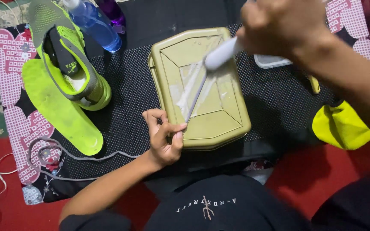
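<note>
**Shoelace stretched over a box lid and brushed**

The person sits on the floor, and an olive-green plastic box (202,92) stands in front of the knees on a black dotted mat (129,98). Its flat lid serves as a working surface; a white soapy smear lies in the middle of it.

A grey shoelace (195,96) runs slantwise across the lid. The left hand (164,136) is at the near edge of the box, and its grip is closed: thumb and fingers pinch the lower end of the lace, so the lace looks pulled straight and lies flat on the lid. The right hand (281,25) is above the far right corner of the box, a little blurred. Its grip is closed around the white handle of a brush (223,53); the head of the brush comes down on the upper part of the lace, on the smear. So the lace lies between both hands, one end inside the left grip and the other end under the brush.

To the left, a lime-green and grey sneaker (67,55) lies on its side, with its lime insole (61,111) just beside it. A blue spray bottle (95,25) and a purple bottle (112,10) lie behind the shoe. A second grey lace (65,154) lies loose at the near edge of the mat. A yellow cloth (341,126) lies to the right on the red floor.
</note>
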